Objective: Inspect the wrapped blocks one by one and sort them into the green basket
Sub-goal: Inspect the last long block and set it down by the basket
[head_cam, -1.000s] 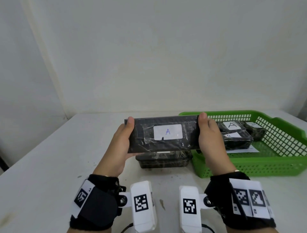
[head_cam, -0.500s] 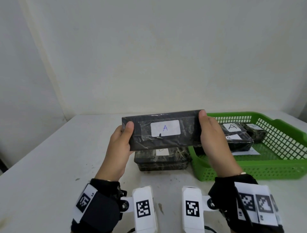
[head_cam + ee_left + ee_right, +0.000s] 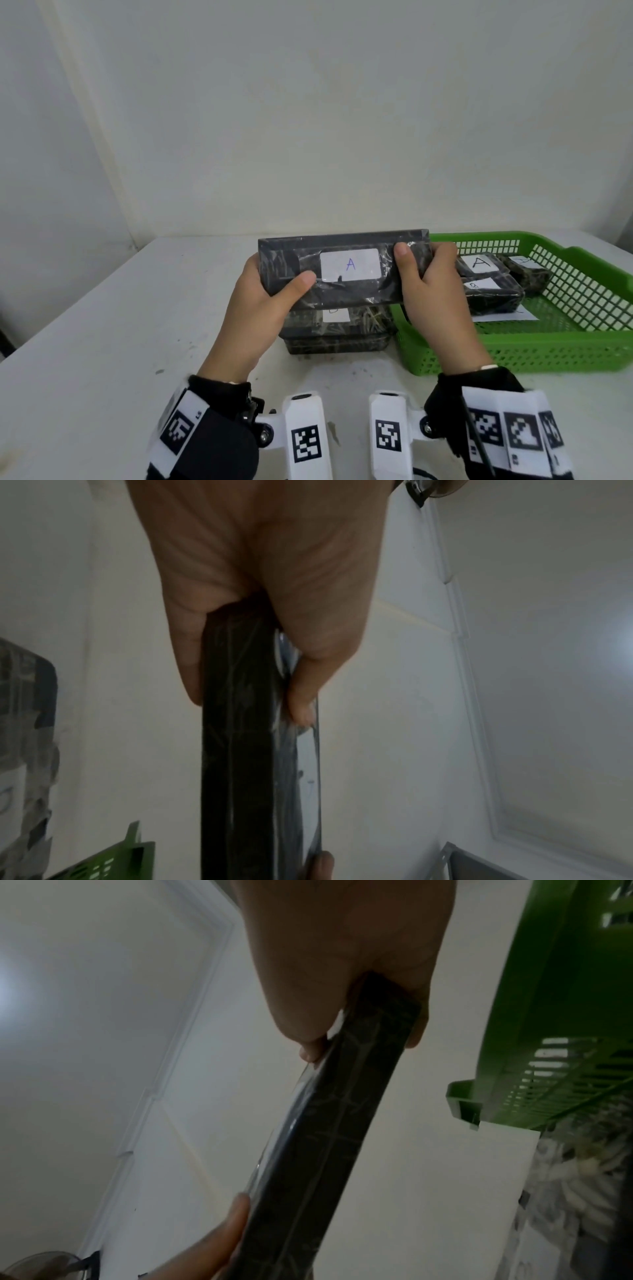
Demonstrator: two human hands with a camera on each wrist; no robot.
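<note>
I hold a black wrapped block (image 3: 342, 270) with a white "A" label up in front of me, above the table. My left hand (image 3: 263, 301) grips its left end, thumb on the front face. My right hand (image 3: 428, 284) grips its right end the same way. In the left wrist view the block (image 3: 240, 750) shows edge-on between thumb and fingers; the right wrist view shows the block (image 3: 329, 1137) the same way. Under it, more wrapped blocks (image 3: 339, 329) are stacked on the table. The green basket (image 3: 548, 346) at the right holds several labelled blocks (image 3: 486, 284).
The white table (image 3: 102, 342) runs to a plain wall behind. A sheet of white paper (image 3: 507, 317) lies in the basket under the blocks. The basket's near-left corner (image 3: 466, 1104) is close to my right hand.
The block has tipped, so its top edge now shows. Both thumbs have slid inward onto the front face, and the block sits a little further right, over the basket's left rim.
</note>
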